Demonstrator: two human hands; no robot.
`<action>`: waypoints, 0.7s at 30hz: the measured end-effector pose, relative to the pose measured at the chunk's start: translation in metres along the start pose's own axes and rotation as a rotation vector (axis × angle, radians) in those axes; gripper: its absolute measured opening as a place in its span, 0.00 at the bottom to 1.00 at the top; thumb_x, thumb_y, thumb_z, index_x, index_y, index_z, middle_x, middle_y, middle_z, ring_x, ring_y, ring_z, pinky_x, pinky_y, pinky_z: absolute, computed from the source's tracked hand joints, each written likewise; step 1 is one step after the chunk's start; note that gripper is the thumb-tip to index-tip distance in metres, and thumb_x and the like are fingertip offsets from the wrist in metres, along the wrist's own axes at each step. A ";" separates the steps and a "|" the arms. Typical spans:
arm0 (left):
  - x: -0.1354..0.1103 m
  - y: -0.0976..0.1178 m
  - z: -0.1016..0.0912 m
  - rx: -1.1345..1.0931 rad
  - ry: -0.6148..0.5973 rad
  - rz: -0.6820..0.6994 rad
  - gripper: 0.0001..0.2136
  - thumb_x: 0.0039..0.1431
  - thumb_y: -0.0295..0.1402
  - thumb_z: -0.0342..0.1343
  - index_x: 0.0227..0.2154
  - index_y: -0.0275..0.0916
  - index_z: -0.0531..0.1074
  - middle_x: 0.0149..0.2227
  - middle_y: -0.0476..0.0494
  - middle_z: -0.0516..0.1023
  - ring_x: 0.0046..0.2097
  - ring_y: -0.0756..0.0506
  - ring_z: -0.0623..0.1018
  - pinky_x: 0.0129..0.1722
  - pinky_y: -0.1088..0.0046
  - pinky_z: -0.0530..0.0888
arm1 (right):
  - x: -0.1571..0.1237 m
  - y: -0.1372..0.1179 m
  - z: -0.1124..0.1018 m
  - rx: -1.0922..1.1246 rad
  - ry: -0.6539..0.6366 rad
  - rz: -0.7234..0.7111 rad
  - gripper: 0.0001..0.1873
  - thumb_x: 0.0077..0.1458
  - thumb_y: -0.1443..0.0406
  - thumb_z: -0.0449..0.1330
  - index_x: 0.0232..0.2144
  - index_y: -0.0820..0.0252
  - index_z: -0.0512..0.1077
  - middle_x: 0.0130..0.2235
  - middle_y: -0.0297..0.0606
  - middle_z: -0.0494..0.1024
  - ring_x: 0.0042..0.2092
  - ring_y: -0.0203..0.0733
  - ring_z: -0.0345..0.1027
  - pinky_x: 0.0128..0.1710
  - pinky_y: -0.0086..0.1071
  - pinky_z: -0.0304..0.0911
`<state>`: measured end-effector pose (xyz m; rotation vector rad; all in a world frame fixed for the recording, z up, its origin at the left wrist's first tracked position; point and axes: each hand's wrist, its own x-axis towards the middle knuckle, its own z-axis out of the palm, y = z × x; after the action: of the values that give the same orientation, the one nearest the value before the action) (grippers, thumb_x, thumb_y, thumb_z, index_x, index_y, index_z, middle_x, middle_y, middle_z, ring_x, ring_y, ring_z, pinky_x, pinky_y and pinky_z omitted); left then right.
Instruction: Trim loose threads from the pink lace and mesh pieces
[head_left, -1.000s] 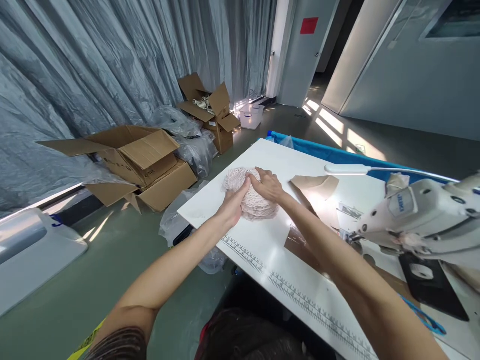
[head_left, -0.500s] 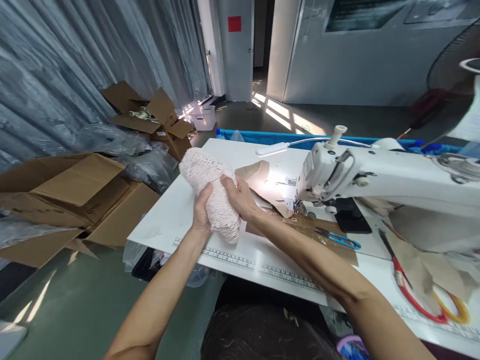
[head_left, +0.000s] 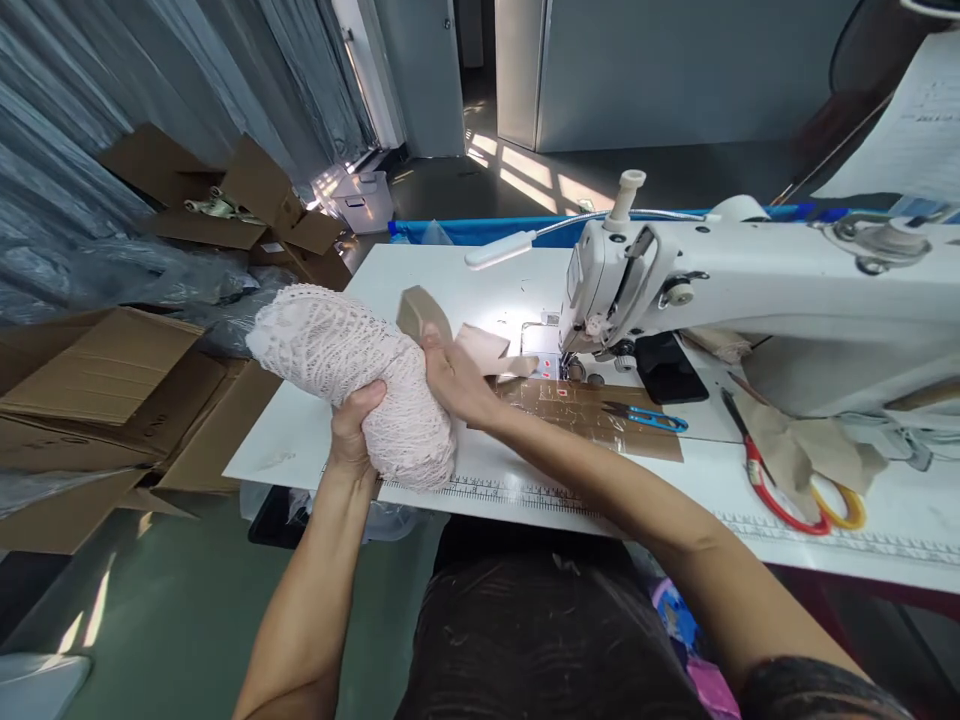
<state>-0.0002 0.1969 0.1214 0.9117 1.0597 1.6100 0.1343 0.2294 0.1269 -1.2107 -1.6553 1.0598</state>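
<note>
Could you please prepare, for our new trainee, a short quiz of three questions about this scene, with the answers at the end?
1. What does the left hand hold?
a) a cardboard box
b) a lace bundle
c) a paper sheet

2. True or false: the blue snips are touching the lace bundle.

3. What colours are the two handle loops of the scissors?

Key: 1. b; 2. false, they lie on the brown sheet; 3. red and yellow.

A pale, openwork lace bundle point(head_left: 330, 345) is being held left of the machine point(head_left: 765, 275), slanting, its rounded near end sitting closer to the machine. A tan piece point(head_left: 421, 310) is curving between bundle and machine.
</note>
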 end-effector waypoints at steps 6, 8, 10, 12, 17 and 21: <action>0.013 0.018 -0.018 0.020 0.089 -0.121 0.11 0.36 0.35 0.65 0.28 0.42 0.77 0.29 0.46 0.82 0.55 0.30 0.78 0.54 0.57 0.80 | 0.007 0.045 -0.047 -0.898 -0.219 -0.136 0.28 0.62 0.53 0.54 0.58 0.64 0.67 0.62 0.57 0.66 0.62 0.64 0.55 0.57 0.59 0.54; 0.024 0.027 -0.021 0.027 0.053 -0.113 0.11 0.36 0.35 0.64 0.28 0.43 0.77 0.29 0.46 0.83 0.55 0.29 0.78 0.54 0.56 0.80 | 0.008 0.044 -0.051 -0.967 -0.312 -0.138 0.26 0.63 0.53 0.53 0.55 0.65 0.69 0.57 0.57 0.70 0.58 0.63 0.59 0.53 0.55 0.58; 0.035 0.036 -0.020 0.025 0.007 -0.128 0.10 0.35 0.36 0.64 0.27 0.43 0.78 0.29 0.45 0.83 0.54 0.28 0.79 0.52 0.55 0.81 | 0.003 0.034 -0.046 -1.012 -0.373 -0.170 0.24 0.62 0.54 0.53 0.52 0.65 0.72 0.54 0.58 0.73 0.55 0.62 0.62 0.49 0.53 0.61; 0.046 0.042 -0.016 0.009 -0.058 -0.181 0.12 0.34 0.37 0.64 0.27 0.41 0.78 0.30 0.42 0.84 0.51 0.27 0.80 0.50 0.53 0.81 | -0.007 0.022 -0.033 -1.031 -0.410 -0.192 0.24 0.63 0.53 0.54 0.50 0.67 0.73 0.51 0.59 0.74 0.53 0.61 0.64 0.48 0.53 0.62; 0.054 0.029 -0.005 0.014 -0.266 -0.582 0.19 0.40 0.43 0.63 0.34 0.37 0.80 0.35 0.38 0.85 0.46 0.29 0.82 0.45 0.54 0.82 | -0.043 0.008 -0.011 -0.876 -0.447 -0.212 0.26 0.65 0.52 0.54 0.47 0.70 0.76 0.49 0.61 0.76 0.53 0.62 0.65 0.49 0.53 0.64; 0.051 0.013 -0.013 0.134 -0.263 -0.786 0.17 0.39 0.42 0.65 0.33 0.38 0.80 0.33 0.39 0.85 0.40 0.32 0.84 0.34 0.60 0.82 | -0.051 0.018 -0.029 -0.428 -0.655 -0.364 0.13 0.61 0.63 0.59 0.44 0.61 0.78 0.50 0.47 0.79 0.52 0.51 0.71 0.52 0.44 0.66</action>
<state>-0.0288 0.2409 0.1328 0.6438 1.1502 0.7560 0.1769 0.1883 0.1129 -0.7844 -2.5974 0.9455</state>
